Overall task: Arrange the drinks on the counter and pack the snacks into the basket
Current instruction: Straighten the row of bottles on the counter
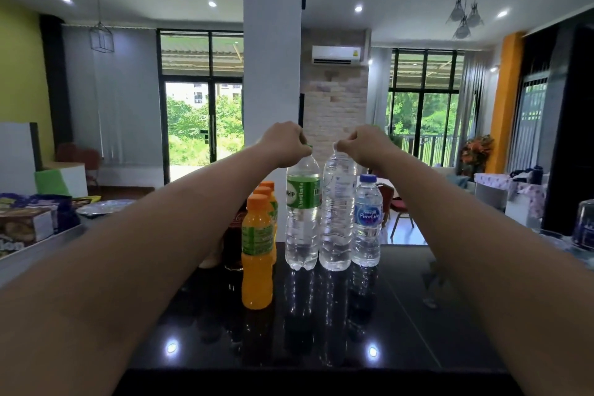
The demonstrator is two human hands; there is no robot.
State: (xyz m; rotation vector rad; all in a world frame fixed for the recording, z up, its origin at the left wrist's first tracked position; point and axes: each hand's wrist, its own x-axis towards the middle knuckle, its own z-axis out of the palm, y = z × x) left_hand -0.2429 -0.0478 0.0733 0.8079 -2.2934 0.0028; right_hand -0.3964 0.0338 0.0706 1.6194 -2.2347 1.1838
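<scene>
Two tall water bottles stand side by side on the glossy black counter (321, 325). My left hand (284, 143) grips the green cap of the green-labelled bottle (302, 219). My right hand (366, 145) pinches the top of the clear bottle (337, 219) beside it. A shorter blue-capped water bottle (367, 222) stands at the right end of the row. Three orange juice bottles (257, 251) line up one behind another on the left. A dark cola bottle (234, 241) stands partly hidden behind my left forearm.
Snack packets and boxes (29, 225) lie in a tray at the left edge. A foil plate (106, 206) sits behind them. Glassware (581, 228) stands at the far right. A white pillar (273, 42) rises beyond the counter.
</scene>
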